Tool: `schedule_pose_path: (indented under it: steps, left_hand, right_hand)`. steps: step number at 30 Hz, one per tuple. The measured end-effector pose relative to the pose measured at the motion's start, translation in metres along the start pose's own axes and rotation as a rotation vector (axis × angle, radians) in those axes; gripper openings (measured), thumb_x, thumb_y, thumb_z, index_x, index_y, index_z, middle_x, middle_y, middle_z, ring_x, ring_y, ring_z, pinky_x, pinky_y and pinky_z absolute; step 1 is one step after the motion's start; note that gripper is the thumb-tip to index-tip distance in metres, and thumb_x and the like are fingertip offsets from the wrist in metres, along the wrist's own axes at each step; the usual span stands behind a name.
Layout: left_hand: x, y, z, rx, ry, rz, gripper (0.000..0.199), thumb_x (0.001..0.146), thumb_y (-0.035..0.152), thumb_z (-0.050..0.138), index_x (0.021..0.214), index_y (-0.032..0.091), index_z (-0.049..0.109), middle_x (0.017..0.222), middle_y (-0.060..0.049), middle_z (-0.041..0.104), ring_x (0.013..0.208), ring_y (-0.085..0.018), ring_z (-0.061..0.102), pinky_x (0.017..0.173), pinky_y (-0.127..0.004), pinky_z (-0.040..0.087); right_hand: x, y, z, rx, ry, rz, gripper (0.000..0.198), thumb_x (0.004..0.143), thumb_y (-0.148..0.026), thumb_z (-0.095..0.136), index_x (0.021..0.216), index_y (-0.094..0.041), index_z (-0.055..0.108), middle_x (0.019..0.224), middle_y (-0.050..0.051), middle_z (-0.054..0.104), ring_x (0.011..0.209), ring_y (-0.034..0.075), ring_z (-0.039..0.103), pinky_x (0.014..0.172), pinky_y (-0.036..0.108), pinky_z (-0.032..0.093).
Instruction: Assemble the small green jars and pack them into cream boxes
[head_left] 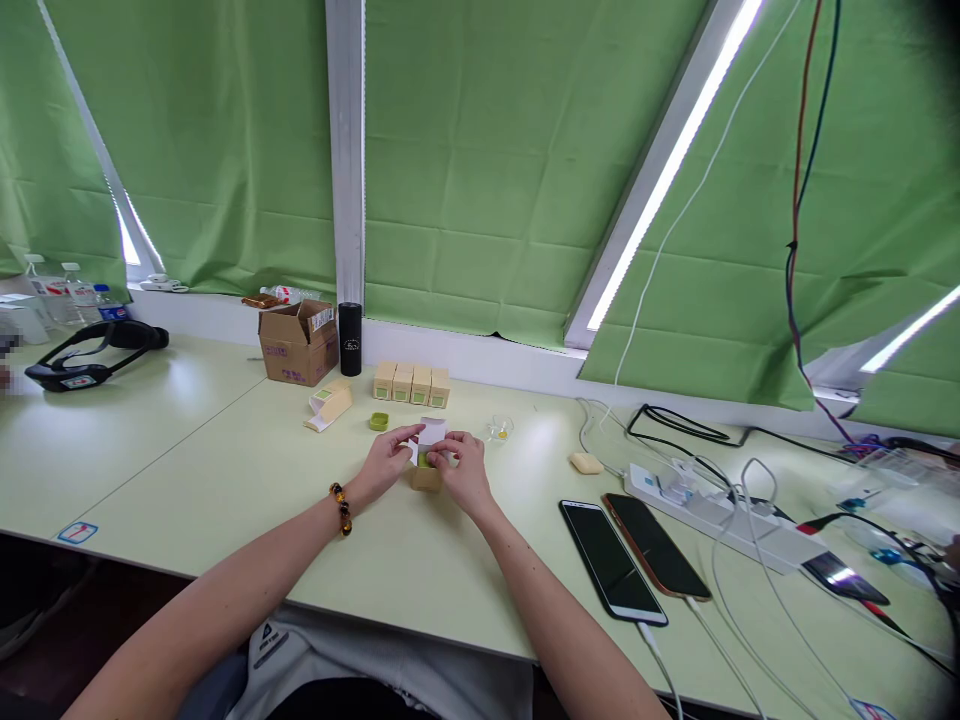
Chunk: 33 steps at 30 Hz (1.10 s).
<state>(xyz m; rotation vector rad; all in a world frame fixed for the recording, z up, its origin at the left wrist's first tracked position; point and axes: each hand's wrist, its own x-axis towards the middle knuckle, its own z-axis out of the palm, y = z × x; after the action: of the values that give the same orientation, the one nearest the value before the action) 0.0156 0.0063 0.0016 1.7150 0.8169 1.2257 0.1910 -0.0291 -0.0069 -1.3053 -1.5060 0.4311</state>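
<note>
A small cardboard box (427,480) stands open on the table between my hands, its white flap (433,431) raised. My left hand (386,464), with a beaded bracelet on its wrist, pinches the box's left flap. The fingers of my right hand (463,468) are closed at the box's mouth, on a small green item (424,460) that is mostly hidden. Behind my left hand lies a small green tray-like piece (379,421). An opened carton (329,404) rests on its side to the left, and several closed small boxes (411,385) form a row farther back.
A larger cardboard box (298,345) and a black tumbler (349,340) stand at the back. A clear plastic piece (500,429) lies right of my hands. Two phones (613,560), a power strip (712,515) and loose cables occupy the right side. A black headset (94,355) lies far left.
</note>
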Motion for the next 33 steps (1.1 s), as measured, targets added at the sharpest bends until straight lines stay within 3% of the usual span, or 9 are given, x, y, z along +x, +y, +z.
schedule_pose_path:
  steps: [6,13,17,22,26,33]
  left_hand:
    - [-0.001,0.005,0.001,-0.102,-0.014,-0.042,0.045,0.083,0.024,0.058,0.125,0.015,0.071,0.126,-0.012,0.071,0.117,-0.027,0.065,0.105,-0.042,0.049]
    - [0.001,-0.003,0.004,-0.12,-0.031,-0.011,0.04,0.086,0.03,0.061,0.124,0.016,0.066,0.129,-0.014,0.068,0.114,-0.026,0.064,0.101,-0.044,0.051]
    - [0.002,-0.009,0.006,-0.075,-0.034,0.041,0.033,0.085,0.028,0.066,0.115,0.019,0.056,0.115,-0.01,0.067,0.103,-0.02,0.064,0.09,-0.035,0.052]
    - [0.001,-0.013,0.007,-0.044,-0.035,0.019,0.043,0.085,0.029,0.069,0.118,0.023,0.043,0.11,-0.006,0.061,0.096,-0.016,0.062,0.085,-0.031,0.05]
    - [0.001,-0.014,0.008,0.017,-0.051,0.035,0.039,0.084,0.026,0.067,0.117,0.023,0.046,0.113,-0.007,0.059,0.1,-0.018,0.06,0.083,-0.031,0.05]
    - [0.0,-0.006,0.009,0.094,-0.068,0.059,0.024,0.082,0.02,0.06,0.105,0.022,0.056,0.108,-0.006,0.065,0.099,-0.02,0.063,0.079,-0.03,0.048]
  right_hand:
    - [-0.003,-0.004,-0.004,0.341,0.088,0.065,0.029,0.092,-0.046,0.052,0.106,-0.026,0.068,0.114,0.008,0.066,0.109,0.026,0.058,0.082,0.039,0.052]
    - [0.002,0.013,-0.002,0.548,0.101,0.26,0.034,0.076,-0.04,0.065,0.106,-0.025,0.06,0.093,0.003,0.064,0.084,0.02,0.063,0.062,0.03,0.053]
    - [0.001,0.015,0.003,0.55,0.085,0.249,0.036,0.075,-0.04,0.066,0.108,-0.026,0.058,0.092,0.003,0.063,0.083,0.019,0.062,0.058,0.028,0.053]
    - [-0.004,0.012,0.007,0.475,0.065,0.216,0.041,0.074,-0.039,0.069,0.11,-0.026,0.058,0.093,0.002,0.06,0.084,0.019,0.061,0.057,0.026,0.053]
    - [-0.005,0.01,0.007,0.423,0.044,0.221,0.043,0.072,-0.038,0.071,0.111,-0.026,0.058,0.095,0.002,0.06,0.084,0.02,0.062,0.058,0.029,0.054]
    - [-0.004,0.01,0.007,0.342,0.003,0.15,0.038,0.077,-0.037,0.064,0.113,-0.025,0.057,0.101,0.005,0.064,0.091,0.022,0.062,0.075,0.036,0.054]
